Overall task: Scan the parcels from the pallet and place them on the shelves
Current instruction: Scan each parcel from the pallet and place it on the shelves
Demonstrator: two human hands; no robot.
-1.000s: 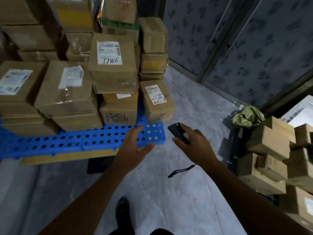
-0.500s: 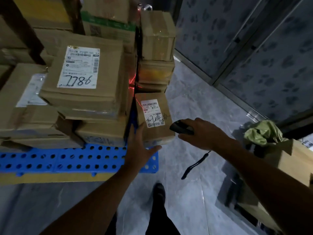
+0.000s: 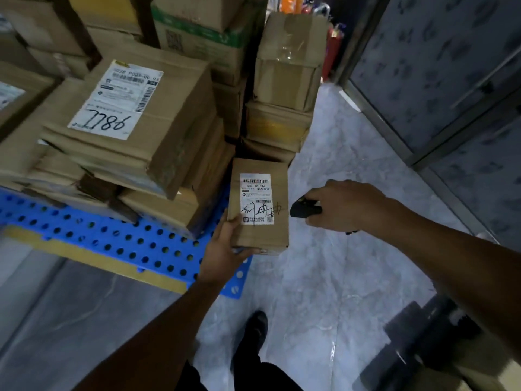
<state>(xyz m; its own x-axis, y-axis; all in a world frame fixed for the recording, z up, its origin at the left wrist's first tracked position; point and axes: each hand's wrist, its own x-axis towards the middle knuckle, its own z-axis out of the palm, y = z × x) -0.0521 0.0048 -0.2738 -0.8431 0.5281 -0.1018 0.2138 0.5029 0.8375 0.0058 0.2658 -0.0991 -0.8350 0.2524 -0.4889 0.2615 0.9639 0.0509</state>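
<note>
We record a dim interior under a cool, bluish cast. The label (image 3: 256, 201) on the small parcel (image 3: 262, 235) reads sharp; the stacked boxes (image 3: 56, 170) at left smear with blur. The black scanner (image 3: 304, 210) loses detail in shadow. Wide-angle distortion bows the wall panels (image 3: 451, 80). The floor (image 3: 324, 277) carries a faint sheen.

— What lies below the right hand's fingers (image 3: 318, 197)?
— A pale grey marbled floor (image 3: 324, 292), glossy, in dim light.
— And to the right of them?
— A wall of grey-blue panels (image 3: 451, 66) with dark blotches, set in metal rails (image 3: 394, 136) that run down to the floor.
— Farther ahead of the fingers?
— Red fire extinguishers (image 3: 332, 52), close by that wall.
</note>
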